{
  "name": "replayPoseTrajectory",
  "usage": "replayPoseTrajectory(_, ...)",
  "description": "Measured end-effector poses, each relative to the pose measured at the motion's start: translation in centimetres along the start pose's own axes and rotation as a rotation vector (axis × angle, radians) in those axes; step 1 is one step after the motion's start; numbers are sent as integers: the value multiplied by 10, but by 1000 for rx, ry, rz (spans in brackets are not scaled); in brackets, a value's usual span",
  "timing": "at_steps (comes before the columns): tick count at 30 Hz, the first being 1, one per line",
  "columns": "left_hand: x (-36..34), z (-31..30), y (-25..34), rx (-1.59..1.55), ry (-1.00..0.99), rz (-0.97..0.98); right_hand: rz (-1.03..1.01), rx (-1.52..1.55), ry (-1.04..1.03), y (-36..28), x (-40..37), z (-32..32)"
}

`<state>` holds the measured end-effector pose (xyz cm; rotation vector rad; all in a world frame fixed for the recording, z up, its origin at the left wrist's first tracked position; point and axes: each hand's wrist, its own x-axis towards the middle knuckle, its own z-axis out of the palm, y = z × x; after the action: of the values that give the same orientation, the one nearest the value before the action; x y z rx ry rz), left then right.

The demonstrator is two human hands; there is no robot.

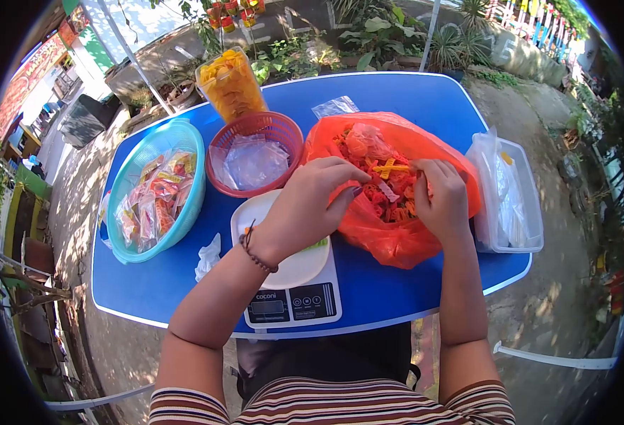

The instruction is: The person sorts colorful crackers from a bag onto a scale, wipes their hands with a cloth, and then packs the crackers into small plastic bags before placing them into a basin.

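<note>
An orange-red plastic bag (pixel 390 244) lies open on the blue table, full of small red, orange and pink pieces (pixel 390 191). My left hand (pixel 319 205) is over the bag's left edge, thumb and forefinger apart above the pieces, with nothing visible between them. At the bag's right side, my right hand (pixel 439 195) has its fingers bent down at the pieces beside a yellow-orange strip (pixel 391 168); what its fingertips hold is hidden. Under my left forearm stands a white kitchen scale (pixel 331 283) with a white plate (pixel 305 268) on it.
On the blue table (pixel 149 294) stand a turquoise basket (pixel 197 195) of filled packets, a red basket (pixel 290 127) of clear bags, a tall container (pixel 230 85) of yellow pieces, and a clear box (pixel 528 205). Crumpled white plastic (pixel 208 256) lies left of the scale.
</note>
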<state>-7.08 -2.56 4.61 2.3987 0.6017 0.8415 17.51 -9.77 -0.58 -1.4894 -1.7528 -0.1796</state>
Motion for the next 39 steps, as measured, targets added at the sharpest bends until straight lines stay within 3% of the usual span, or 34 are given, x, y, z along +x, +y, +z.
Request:
replayPoseTrajectory(4,46,42,-31,-10,-121,55,306,-20,-142,37,-6,0)
replayPoseTrajectory(7,69,66,-49,30,-217,53,163,-197,-49,48,-9,10)
replayPoseTrajectory(13,83,82,-49,278,-299,-33,145,15,-164,47,-7,11)
replayPoseTrajectory(16,85,79,-56,318,-251,57,333,74,-227,37,-4,6)
replayPoseTrajectory(19,85,72,-54,198,-118,45,291,5,-128,33,-6,3)
replayPoseTrajectory(25,82,51,-35,-393,-164,-322,158,66,149,31,-2,2)
replayPoseTrajectory(28,79,55,-52,-616,-181,-306,77,131,254,25,2,3)
replayPoseTrajectory(31,73,42,-48,-719,-305,-428,-1,105,312,15,3,1)
replayPoseTrajectory(34,65,34,-39,-827,-281,-423,-46,115,317,7,4,2)
replayPoseTrajectory(39,58,35,-45,-609,-182,-325,-60,83,286,3,3,3)
